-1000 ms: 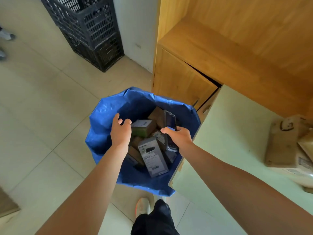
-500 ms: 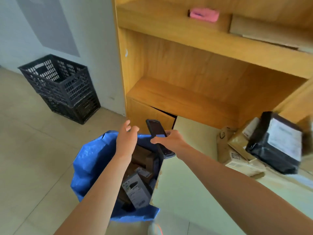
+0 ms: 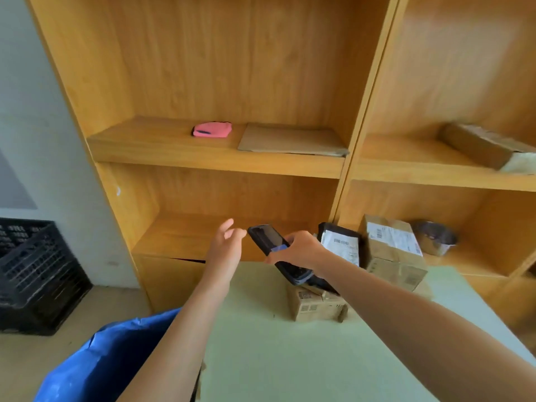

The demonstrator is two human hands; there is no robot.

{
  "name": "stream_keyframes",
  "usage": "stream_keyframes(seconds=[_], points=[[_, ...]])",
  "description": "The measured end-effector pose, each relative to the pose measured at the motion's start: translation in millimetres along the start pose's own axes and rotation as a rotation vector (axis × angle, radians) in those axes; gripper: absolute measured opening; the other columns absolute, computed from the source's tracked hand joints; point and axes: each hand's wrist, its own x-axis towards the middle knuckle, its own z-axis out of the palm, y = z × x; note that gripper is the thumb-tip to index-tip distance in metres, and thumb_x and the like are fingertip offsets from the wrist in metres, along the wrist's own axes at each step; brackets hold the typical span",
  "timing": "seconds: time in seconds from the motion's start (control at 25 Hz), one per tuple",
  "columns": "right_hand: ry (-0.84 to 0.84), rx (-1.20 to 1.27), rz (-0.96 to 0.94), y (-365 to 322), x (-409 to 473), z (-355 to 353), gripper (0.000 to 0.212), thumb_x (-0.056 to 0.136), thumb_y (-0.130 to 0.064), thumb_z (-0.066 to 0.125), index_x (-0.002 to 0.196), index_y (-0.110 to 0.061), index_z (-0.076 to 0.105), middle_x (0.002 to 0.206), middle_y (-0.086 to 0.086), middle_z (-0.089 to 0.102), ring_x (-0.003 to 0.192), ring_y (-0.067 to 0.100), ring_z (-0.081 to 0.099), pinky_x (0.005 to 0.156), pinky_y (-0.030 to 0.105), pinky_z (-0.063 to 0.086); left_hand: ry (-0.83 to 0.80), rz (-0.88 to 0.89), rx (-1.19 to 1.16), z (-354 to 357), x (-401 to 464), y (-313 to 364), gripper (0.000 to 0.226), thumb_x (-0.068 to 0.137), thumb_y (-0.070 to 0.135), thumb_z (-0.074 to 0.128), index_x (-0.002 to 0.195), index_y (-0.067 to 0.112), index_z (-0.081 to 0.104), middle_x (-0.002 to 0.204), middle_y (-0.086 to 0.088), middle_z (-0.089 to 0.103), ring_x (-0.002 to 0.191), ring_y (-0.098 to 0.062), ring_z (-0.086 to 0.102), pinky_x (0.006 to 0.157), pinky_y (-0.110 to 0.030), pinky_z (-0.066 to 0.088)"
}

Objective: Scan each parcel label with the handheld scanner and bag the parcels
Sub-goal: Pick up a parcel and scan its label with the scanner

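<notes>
Between parcels: left hand (image 3: 229, 242) spread and empty, right hand (image 3: 298, 250) gripped handheld scanner (image 3: 271, 248); next, probably grab black parcel (image 3: 340, 248) on worktop (image 3: 290, 358).

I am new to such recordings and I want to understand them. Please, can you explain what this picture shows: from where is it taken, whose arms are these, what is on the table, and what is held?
The camera sits on a person's head, looking forward and down, so the two bare arms are that person's own. The right hand holds a dark handheld scanner. The left hand is open and empty, reaching forward. On the pale green table lie parcels: a black mailer bag with a white label and brown cardboard boxes. Beside the table, lower left, is a blue bag. Behind stands a wooden shelf unit.
</notes>
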Motion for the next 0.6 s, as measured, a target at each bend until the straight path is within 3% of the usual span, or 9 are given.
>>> stream_keyframes(seconds=[0.12, 0.2, 0.4, 0.52, 0.6], points=[[0.018, -0.084, 0.013, 33.9, -3.7, -53.8, 0.058, 0.066, -0.053, 0.088, 0.103, -0.013, 0.068, 0.086, 0.000, 0.064, 0.082, 0.017, 0.065, 0.061, 0.022, 0.048, -0.065, -0.003, -0.013, 56.0, -4.4, 15.7, 0.048, 0.101, 0.026, 0.047, 0.148, 0.026, 0.040, 0.151, -0.002, 0.042, 0.135, -0.022, 0.043, 0.109, -0.045, 0.038], [0.021, -0.190, 0.003, 56.1, -5.7, -91.4, 0.067, 0.066, -0.055, 0.088, 0.112, -0.012, 0.064, 0.088, -0.003, 0.058, 0.084, 0.017, 0.058, 0.064, 0.021, 0.045, -0.107, -0.007, -0.002, 94.0, -4.0, 22.5, 0.048, 0.101, 0.027, 0.047, 0.149, 0.025, 0.039, 0.152, -0.003, 0.040, 0.137, -0.023, 0.041, 0.111, -0.046, 0.037], [-0.013, -0.583, -0.037, 105.8, 0.1, -166.3, 0.077, 0.064, -0.057, 0.086, 0.119, -0.007, 0.067, 0.099, 0.006, 0.068, 0.090, 0.022, 0.066, 0.072, 0.029, 0.052, -0.149, -0.050, 0.080, 158.9, 2.3, 24.2, 0.050, 0.102, 0.031, 0.046, 0.150, 0.025, 0.037, 0.156, -0.001, 0.036, 0.139, -0.023, 0.039, 0.113, -0.045, 0.034], [-0.028, -0.727, 0.019, 130.3, 8.4, -197.7, 0.064, 0.061, -0.054, 0.088, 0.100, -0.009, 0.066, 0.084, -0.001, 0.060, 0.076, 0.019, 0.058, 0.060, 0.026, 0.047, -0.154, -0.075, 0.142, 181.1, 7.4, 23.3, 0.051, 0.102, 0.032, 0.044, 0.151, 0.024, 0.035, 0.158, -0.001, 0.033, 0.141, -0.023, 0.036, 0.114, -0.045, 0.031], [-0.050, -0.813, 0.027, 142.1, 17.2, -210.7, 0.060, 0.057, -0.053, 0.091, 0.085, -0.013, 0.056, 0.079, -0.003, 0.057, 0.077, 0.018, 0.059, 0.067, 0.028, 0.055, -0.164, -0.080, 0.177, 192.6, 11.9, 21.7, 0.051, 0.103, 0.033, 0.043, 0.152, 0.023, 0.033, 0.159, 0.000, 0.031, 0.142, -0.022, 0.034, 0.111, -0.042, 0.029]])
